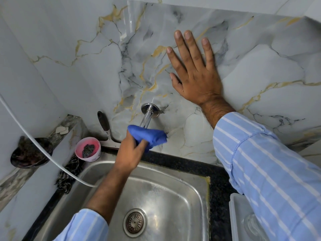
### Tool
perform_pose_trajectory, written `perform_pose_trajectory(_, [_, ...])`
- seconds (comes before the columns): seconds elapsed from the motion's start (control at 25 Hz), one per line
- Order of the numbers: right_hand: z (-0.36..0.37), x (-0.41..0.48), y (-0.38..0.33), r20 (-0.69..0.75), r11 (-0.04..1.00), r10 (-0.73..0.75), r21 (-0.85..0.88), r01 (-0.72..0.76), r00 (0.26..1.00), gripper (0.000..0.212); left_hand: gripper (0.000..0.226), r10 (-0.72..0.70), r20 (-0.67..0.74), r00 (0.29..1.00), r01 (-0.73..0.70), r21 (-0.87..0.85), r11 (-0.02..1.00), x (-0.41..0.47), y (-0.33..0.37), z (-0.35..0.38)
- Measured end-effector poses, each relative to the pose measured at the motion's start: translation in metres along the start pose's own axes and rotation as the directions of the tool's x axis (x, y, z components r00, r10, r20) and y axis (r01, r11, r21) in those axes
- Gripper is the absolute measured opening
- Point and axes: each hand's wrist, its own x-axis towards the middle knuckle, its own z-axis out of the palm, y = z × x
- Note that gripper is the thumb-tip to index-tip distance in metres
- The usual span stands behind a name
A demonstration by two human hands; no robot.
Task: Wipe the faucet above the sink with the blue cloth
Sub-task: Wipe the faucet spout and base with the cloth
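Note:
A chrome faucet [147, 115] sticks out of the marble wall above a steel sink [191, 193]. Only its round wall flange and the upper pipe show. My left hand [129, 153] grips a bunched blue cloth [150, 137] that is wrapped over the pipe's lower part, hiding the spout. My right hand [194, 68] lies flat on the wall above and to the right of the faucet, fingers spread, holding nothing.
A pink tub [88, 149] with a dark scrubber stands at the sink's back left corner. A squeegee [106, 129] leans on the wall behind it. A white hose [41, 146] crosses the left side. A dark dish [29, 154] sits on the left ledge, a clear container [243, 221] at right.

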Motion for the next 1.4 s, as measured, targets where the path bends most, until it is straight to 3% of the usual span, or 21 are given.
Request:
perform_pose_trajectory(0.12, [0.0, 0.001, 0.001, 0.003, 1.0, 0.0, -0.002, 0.0, 1.0, 0.059, 0.014, -0.176, 0.184, 0.967, 0.185, -0.036, 0.982, 0.05, 0.032, -0.012])
perform_pose_trajectory(0.24, [0.0, 0.0, 0.001, 0.016, 1.0, -0.004, -0.006, 0.004, 1.0, 0.06, 0.029, -0.378, 0.353, 0.856, 0.442, -0.119, 0.889, 0.094, 0.045, -0.01])
perform_pose_trajectory(0.32, [-0.001, 0.0, -0.002, 0.018, 1.0, -0.011, -0.005, 0.011, 1.0, 0.06, 0.036, -0.443, 0.444, 0.779, 0.56, -0.173, 0.81, 0.107, 0.045, -0.013])
perform_pose_trajectory(0.4, [-0.001, 0.001, -0.001, 0.017, 1.0, -0.006, -0.009, 0.006, 1.0, 0.06, 0.043, -0.452, 0.482, 0.751, 0.621, -0.281, 0.732, 0.11, 0.04, -0.013])
perform_pose_trajectory(0.48, [-0.002, -0.001, 0.0, 0.023, 1.0, -0.001, -0.008, 0.002, 1.0, 0.06, 0.04, -0.402, 0.441, 0.802, 0.578, -0.408, 0.706, 0.1, 0.034, -0.005])
perform_pose_trajectory(0.64, [-0.004, 0.001, -0.001, 0.014, 1.0, 0.004, -0.003, -0.004, 1.0, 0.059, 0.035, -0.172, 0.255, 0.952, 0.268, -0.417, 0.868, 0.086, 0.024, 0.006])
perform_pose_trajectory(0.96, [-0.002, 0.001, -0.001, 0.028, 1.0, 0.009, 0.001, -0.009, 1.0, 0.059, 0.032, 0.003, 0.088, 0.996, 0.01, -0.145, 0.989, 0.007, 0.0, -0.001])
perform_pose_trajectory(1.16, [-0.002, 0.0, 0.0, 0.043, 1.0, 0.011, 0.002, -0.011, 0.999, 0.059, 0.038, 0.055, -0.016, 0.998, -0.055, 0.009, 0.998, -0.001, -0.01, 0.004])
perform_pose_trajectory(1.4, [-0.003, 0.0, 0.0, 0.065, 1.0, 0.003, -0.006, -0.002, 0.998, 0.059, 0.045, 0.054, 0.029, 0.998, -0.053, -0.02, 0.998, -0.001, -0.019, 0.004])
